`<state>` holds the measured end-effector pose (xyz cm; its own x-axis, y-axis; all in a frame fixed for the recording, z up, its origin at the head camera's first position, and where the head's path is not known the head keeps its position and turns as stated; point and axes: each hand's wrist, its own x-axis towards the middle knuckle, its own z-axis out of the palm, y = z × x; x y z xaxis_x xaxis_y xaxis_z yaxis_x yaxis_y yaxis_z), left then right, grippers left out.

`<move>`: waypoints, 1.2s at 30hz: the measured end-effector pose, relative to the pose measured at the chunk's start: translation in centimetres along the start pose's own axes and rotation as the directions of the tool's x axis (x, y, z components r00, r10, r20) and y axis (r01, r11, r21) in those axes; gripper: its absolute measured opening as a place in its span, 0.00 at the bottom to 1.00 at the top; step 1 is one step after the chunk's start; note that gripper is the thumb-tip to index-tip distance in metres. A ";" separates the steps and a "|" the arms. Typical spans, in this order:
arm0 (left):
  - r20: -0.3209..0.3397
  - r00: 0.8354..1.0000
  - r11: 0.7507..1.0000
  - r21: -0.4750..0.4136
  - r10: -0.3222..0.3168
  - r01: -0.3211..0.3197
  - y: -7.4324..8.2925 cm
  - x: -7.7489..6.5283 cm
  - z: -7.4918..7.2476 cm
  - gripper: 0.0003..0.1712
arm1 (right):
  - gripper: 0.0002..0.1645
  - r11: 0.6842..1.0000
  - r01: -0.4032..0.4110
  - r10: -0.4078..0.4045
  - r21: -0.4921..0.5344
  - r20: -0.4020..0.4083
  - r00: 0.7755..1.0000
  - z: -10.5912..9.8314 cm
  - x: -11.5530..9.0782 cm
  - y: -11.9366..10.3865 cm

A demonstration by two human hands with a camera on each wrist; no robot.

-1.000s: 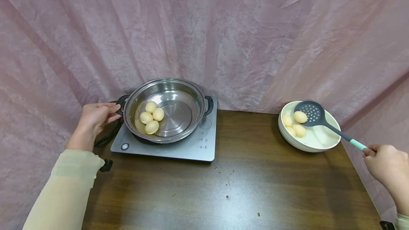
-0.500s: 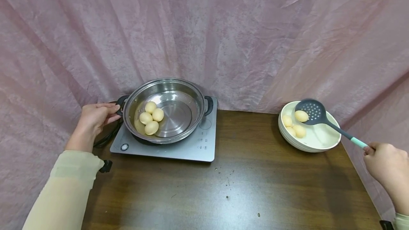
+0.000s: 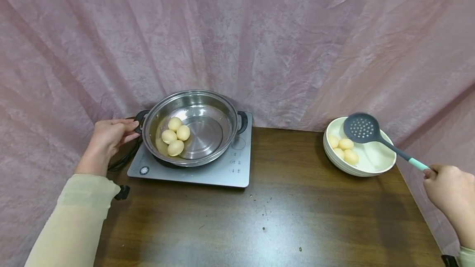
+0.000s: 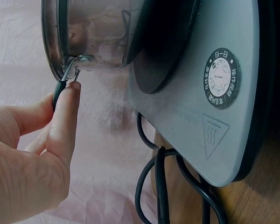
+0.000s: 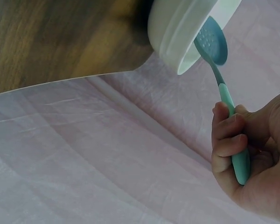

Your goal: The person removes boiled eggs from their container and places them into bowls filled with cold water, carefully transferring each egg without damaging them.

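Note:
My left hand (image 3: 113,133) pinches the black side handle (image 4: 60,88) of a steel pot (image 3: 219,151). Several smooth, pale yellow egg-shaped pieces (image 3: 175,148) lie together at the left in the clear liquid of the pot. At the far right, my right hand (image 3: 450,188) grips the mint-green handle of a dark grey perforated skimmer (image 3: 361,128). The skimmer's head is bare and tilted over the back of a cream bowl (image 3: 375,162). Several similar pale pieces (image 3: 350,157) rest at the left inside the bowl. In the right wrist view my fingers (image 5: 231,145) curl round the handle.
The pot stands on a silver induction cooker (image 3: 193,178) with a touch panel at its right. Black cables (image 4: 161,186) run beside the cooker's left edge. A pink curtain (image 3: 259,52) hangs behind the wooden table (image 3: 230,230), which bears small dark specks.
The pale piece on the skimmer has slid off into the bowl among the others. The skimmer's head has moved slightly up and right. My left hand keeps its hold on the pot handle.

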<state>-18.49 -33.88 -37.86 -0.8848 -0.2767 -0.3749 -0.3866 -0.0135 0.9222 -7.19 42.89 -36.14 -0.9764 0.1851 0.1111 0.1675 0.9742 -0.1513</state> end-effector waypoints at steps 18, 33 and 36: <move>0.012 1.000 1.000 -0.019 -0.003 0.003 0.1 0.1 0.1 0.21 | 0.19 0.997 -0.033 0.030 0.065 0.051 0.998 -0.7 -0.2 -0.3; 0.017 1.000 0.999 -0.040 -0.008 0.009 0.1 0.1 0.0 0.13 | 0.25 0.987 0.015 -0.043 0.161 0.169 0.985 -2.0 -0.7 -4.6; 0.008 1.000 1.000 -0.020 -0.009 0.010 0.1 0.1 0.0 0.11 | 0.24 0.984 0.034 -0.064 0.173 0.172 0.983 -2.2 -0.7 -5.5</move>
<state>-18.64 -33.95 -37.79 -0.8831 -0.2690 -0.3844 -0.3898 -0.0350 0.9202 -7.09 37.69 -33.21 -0.9940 0.0977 -0.0498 0.1085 0.9428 -0.3152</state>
